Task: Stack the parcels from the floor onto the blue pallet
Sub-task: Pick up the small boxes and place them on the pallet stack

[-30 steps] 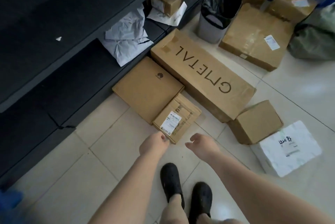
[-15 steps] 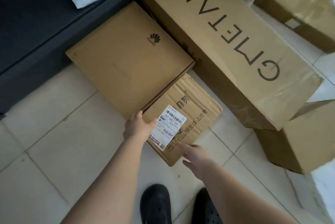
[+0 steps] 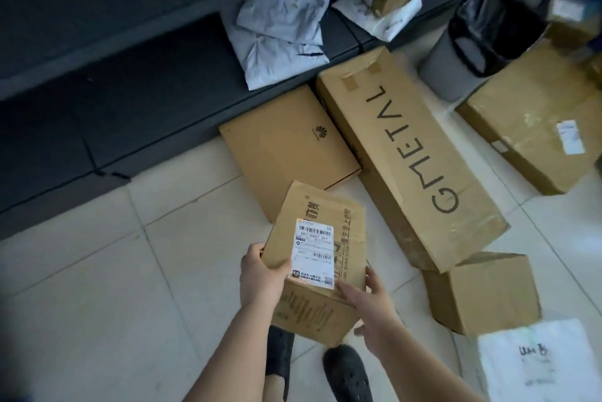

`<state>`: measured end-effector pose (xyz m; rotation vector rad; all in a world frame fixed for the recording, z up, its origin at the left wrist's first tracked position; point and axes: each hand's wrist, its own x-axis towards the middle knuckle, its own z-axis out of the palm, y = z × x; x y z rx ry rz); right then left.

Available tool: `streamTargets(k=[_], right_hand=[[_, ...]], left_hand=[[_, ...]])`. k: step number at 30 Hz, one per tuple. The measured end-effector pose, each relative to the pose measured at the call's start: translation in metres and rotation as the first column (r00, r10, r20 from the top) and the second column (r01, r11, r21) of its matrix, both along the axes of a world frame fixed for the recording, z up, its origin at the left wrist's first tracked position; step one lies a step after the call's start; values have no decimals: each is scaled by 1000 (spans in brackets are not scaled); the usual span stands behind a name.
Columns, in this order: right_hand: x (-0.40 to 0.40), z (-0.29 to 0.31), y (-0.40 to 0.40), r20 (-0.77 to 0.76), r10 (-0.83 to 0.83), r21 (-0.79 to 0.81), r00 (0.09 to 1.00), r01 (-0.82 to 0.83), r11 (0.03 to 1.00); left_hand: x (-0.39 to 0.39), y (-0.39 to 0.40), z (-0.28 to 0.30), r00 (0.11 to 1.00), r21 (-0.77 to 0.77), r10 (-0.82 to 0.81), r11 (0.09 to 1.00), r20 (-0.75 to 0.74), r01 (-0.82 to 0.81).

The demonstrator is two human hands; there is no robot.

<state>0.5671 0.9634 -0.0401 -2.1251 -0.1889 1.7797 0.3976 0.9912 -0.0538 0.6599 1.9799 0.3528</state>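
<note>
A: What writing can you read?

B: The long box [image 3: 413,157], up and right of the hands, says GMETAL in big black letters. The flat box [image 3: 286,150] beyond the hands has a small Huawei logo. The held box [image 3: 321,238] carries a white label [image 3: 314,253] with barcodes and "507 H407 041"; its printed characters are too blurred for me to read.

A: And the hands?

B: The left hand [image 3: 262,274] grips the held box at its near-left corner, thumb on the top face. The right hand [image 3: 369,299] holds the near-right corner, fingers curled along the top edge and beneath. The box is tilted, apparently off the floor [image 3: 97,304], its far edge over the flat box.

A: Room around them?

B: Bare tile lies left of the left hand. Right of the right hand sits a plain box [image 3: 485,291], touching the long box's end, with a white parcel [image 3: 537,362] nearer. A dark shelf [image 3: 114,92] runs along the far left.
</note>
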Motion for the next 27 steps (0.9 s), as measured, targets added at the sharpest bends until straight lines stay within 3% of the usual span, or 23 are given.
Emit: streamTargets(k=[5, 10, 15, 19, 23, 27], right_hand=[[-35, 130, 18, -24, 253, 238, 967, -240, 941], [-112, 248, 2, 42, 541, 469, 840, -494, 732], [-218, 340, -73, 26, 772, 595, 635, -631, 498], [-311, 384, -164, 28, 920, 657, 391, -700, 278], [-402, 400, -271, 40, 986, 697, 161, -712, 88], [-472, 388, -378, 69, 998, 707, -4, -706, -52]], left_hand=[[-43, -27, 133, 968, 196, 250, 949, 12, -247], [-103, -98, 256, 842, 323, 538, 791, 39, -520], [-175, -222, 357, 633, 446, 769, 540, 82, -714], [-236, -345, 411, 434, 533, 898, 337, 65, -776], [-288, -473, 423, 223, 547, 974, 161, 48, -821], [-319, -588, 403, 33, 517, 995, -19, 91, -856]])
